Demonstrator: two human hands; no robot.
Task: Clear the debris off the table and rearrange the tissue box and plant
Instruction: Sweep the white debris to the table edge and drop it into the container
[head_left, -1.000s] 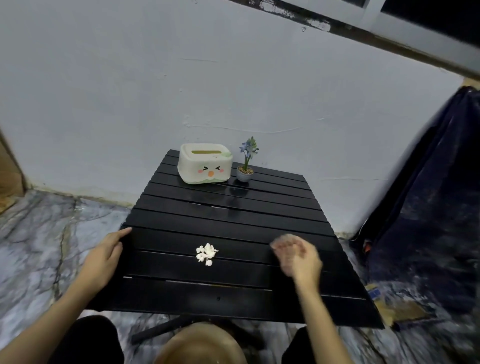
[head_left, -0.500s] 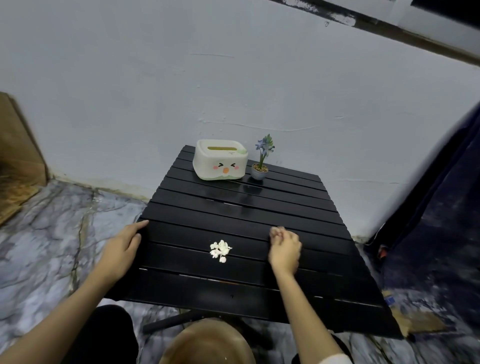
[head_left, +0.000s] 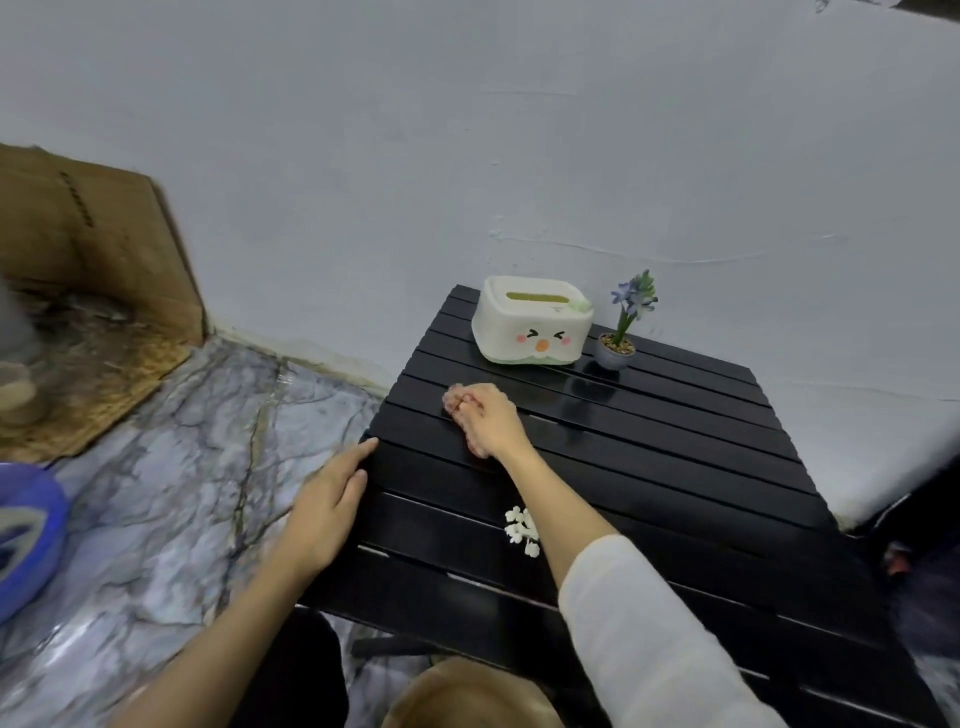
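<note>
A small pile of white debris (head_left: 522, 530) lies on the black slatted table (head_left: 675, 467), just left of my right forearm. My right hand (head_left: 485, 418) rests on its side on the table's left part, beyond the debris, fingers curled shut; whether anything is inside is hidden. My left hand (head_left: 324, 506) lies flat against the table's left edge, fingers extended, holding nothing. At the far edge stands the cream tissue box (head_left: 532, 322) with a cartoon face. Right beside it is the small potted plant (head_left: 621, 338) with blue flowers.
A white wall runs close behind the table. Brown cardboard (head_left: 93, 249) leans in the left corner, and a blue basin (head_left: 26, 535) sits on the marbled floor at lower left. Dark fabric (head_left: 924, 545) hangs at the right. A tan rounded thing (head_left: 467, 696) shows below the near edge.
My right hand has moved from the right of the debris across to the table's far left part. The view has swung left. My left hand stays at the left edge.
</note>
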